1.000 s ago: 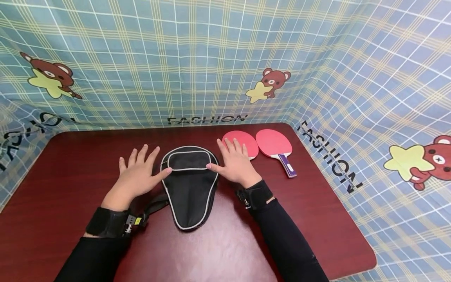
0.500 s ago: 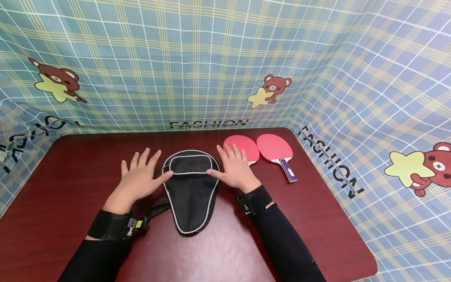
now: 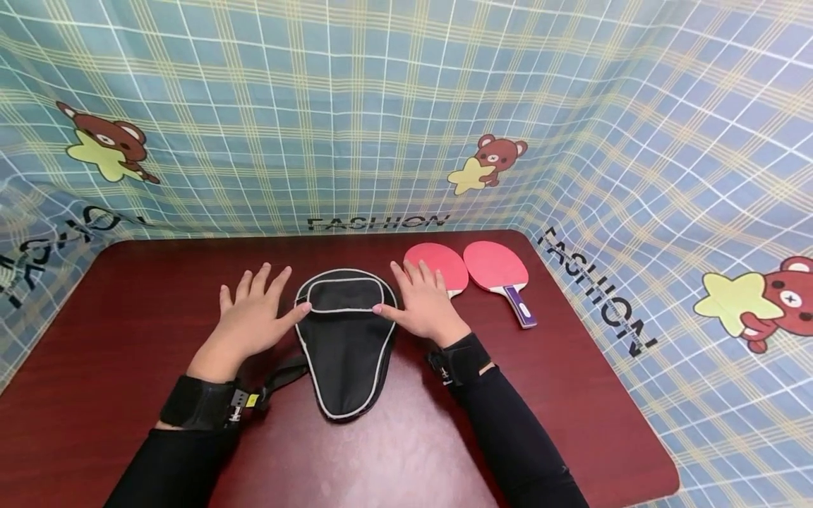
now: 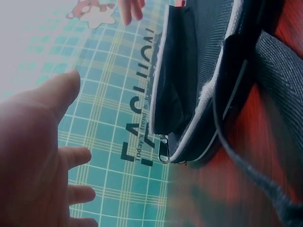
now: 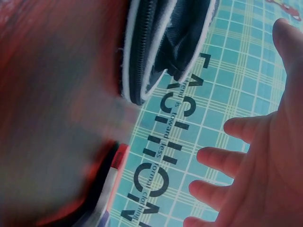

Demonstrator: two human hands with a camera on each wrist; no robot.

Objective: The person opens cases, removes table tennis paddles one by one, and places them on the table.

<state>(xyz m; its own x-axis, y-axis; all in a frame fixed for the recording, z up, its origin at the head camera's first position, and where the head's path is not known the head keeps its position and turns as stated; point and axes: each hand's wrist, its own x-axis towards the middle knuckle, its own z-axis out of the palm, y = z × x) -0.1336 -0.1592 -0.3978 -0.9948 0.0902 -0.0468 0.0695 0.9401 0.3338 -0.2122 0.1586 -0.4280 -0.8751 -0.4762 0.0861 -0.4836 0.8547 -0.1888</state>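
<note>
A black paddle case (image 3: 346, 353) with white piping lies on the dark red table, its round end away from me. My left hand (image 3: 250, 321) hovers at its left side, fingers spread, the thumb overlapping the case's edge in the head view. On the other side my right hand (image 3: 428, 303) is spread likewise, its thumb pointing at the front pocket (image 3: 345, 295). Both wrist views show space between the hands and the case. A zipper pull (image 4: 164, 150) hangs at the case's end in the left wrist view. Neither hand holds anything.
Two red table tennis paddles lie at the back right: the nearer paddle (image 3: 438, 264) is partly hidden by my right hand, the other paddle (image 3: 495, 264) shows its purple handle. A black strap (image 3: 286, 374) extends from the case's left side. Plaid cloth (image 3: 381, 106) walls the table's back and right.
The head view has tilted slightly, so the scene sits a little lower than a second ago. Both hands keep the same spread pose beside the case.
</note>
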